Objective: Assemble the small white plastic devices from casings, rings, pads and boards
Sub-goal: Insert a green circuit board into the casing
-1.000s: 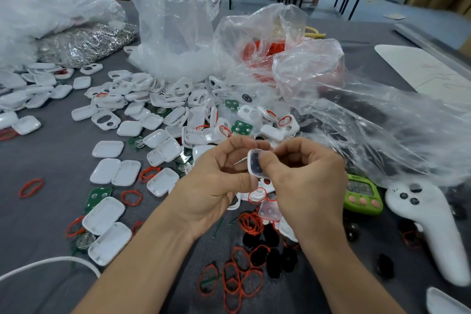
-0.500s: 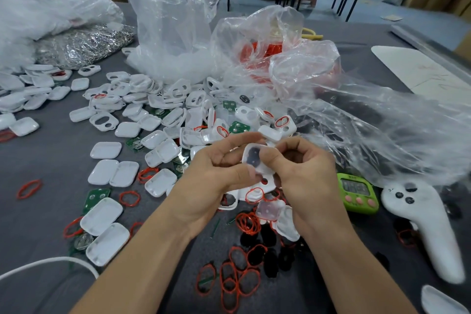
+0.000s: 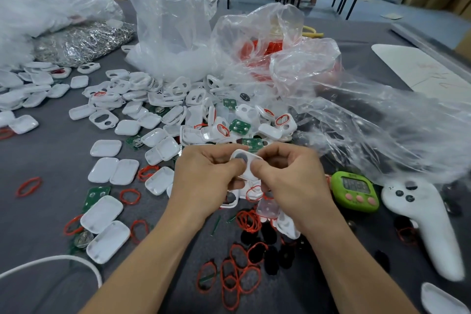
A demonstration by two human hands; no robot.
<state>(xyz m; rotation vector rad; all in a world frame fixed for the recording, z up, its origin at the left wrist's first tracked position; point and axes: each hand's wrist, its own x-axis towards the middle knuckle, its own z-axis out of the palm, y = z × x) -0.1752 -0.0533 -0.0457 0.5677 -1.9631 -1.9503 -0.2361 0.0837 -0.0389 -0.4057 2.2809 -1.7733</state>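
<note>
A grey desk [image 3: 51,160] is spread with loose parts from its left edge to the middle. Its far side is taken up by clear plastic bags [image 3: 173,20], one standing upright and others crumpled and trailing off to the right. One of the crumpled bags is seen to hold red pieces. A bag of shiny metal parts [image 3: 84,42] is laid at the far left. A wide heap of white casings [image 3: 158,99] is scattered in front of the bags, some shells closed-faced and some pierced with oval holes.

At the near right a white controller [image 3: 428,224] is laid flat, with a green timer [image 3: 355,192] just beside it on the left.

The left hand [image 3: 206,176] and the right hand [image 3: 288,178] are brought together at the centre, just near of the heap. One small white casing [image 3: 246,160] is gripped between them – fingers of each hand are curled round its edges and both thumbs are pressed on its face, where a dark oval is visible. It is held above the desk.

Red rings [image 3: 239,280] are strewn below the wrists, with black pads [image 3: 270,262] mixed among them. Green boards [image 3: 239,126] are dotted through the heap – one is seen just beyond the knuckles.
</note>
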